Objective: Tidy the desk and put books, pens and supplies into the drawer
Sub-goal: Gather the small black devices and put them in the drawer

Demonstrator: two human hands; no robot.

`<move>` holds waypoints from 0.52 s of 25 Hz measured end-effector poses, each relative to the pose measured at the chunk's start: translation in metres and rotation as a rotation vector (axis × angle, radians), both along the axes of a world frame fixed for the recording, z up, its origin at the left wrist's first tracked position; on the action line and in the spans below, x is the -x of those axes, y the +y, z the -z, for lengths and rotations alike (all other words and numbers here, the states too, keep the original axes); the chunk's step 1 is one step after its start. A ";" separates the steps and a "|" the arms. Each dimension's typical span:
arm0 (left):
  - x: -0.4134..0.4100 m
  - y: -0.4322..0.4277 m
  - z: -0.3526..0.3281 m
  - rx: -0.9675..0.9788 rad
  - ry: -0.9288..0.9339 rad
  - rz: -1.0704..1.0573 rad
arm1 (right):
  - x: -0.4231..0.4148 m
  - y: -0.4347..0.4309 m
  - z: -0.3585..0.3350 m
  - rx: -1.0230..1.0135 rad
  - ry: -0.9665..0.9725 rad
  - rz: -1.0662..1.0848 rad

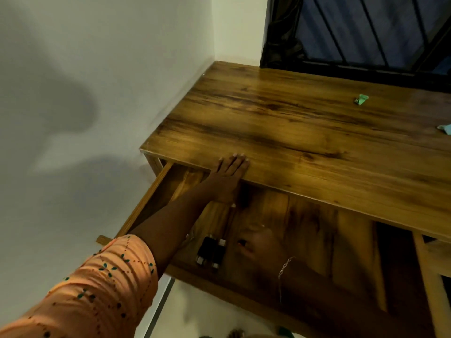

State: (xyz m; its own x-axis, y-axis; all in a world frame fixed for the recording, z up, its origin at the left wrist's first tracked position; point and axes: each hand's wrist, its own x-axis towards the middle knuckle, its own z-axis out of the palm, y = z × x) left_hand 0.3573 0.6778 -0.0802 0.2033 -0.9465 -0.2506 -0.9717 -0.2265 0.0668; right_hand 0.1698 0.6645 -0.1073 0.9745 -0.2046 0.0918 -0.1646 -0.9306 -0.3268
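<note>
Desk [305,132] wooden, top nearly bare. Drawer [305,230] pulled out below front edge; stiff, likely heavy, best pushed at front panel. Left hand [228,174] flat, fingers spread on desk edge, grasping nothing. Right hand [256,242] blurred inside drawer, grip unclear. Dark markers [211,251] on drawer floor: light, rollable. Green paper scrap [360,99] far right on desktop.

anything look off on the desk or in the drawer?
Two crumpled green scraps lie loose on the desk top, at its right end. The open drawer holds two black markers. No spill or damage shows.
</note>
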 end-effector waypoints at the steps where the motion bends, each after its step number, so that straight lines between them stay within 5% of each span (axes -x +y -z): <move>1: 0.000 -0.001 0.000 -0.011 -0.001 -0.001 | -0.001 0.007 0.013 -0.008 0.157 -0.033; 5: 0.001 -0.001 0.001 -0.001 -0.025 -0.007 | -0.010 0.021 0.045 0.011 0.454 -0.068; 13: 0.005 -0.001 -0.003 0.002 0.004 -0.037 | -0.003 0.018 0.036 -0.316 0.340 0.182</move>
State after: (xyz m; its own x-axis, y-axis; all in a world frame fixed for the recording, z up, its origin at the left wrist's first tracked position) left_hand 0.3526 0.6769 -0.0767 0.2373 -0.9388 -0.2498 -0.9623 -0.2622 0.0715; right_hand 0.1732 0.6829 -0.1433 0.8844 -0.3408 -0.3190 -0.4615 -0.7411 -0.4877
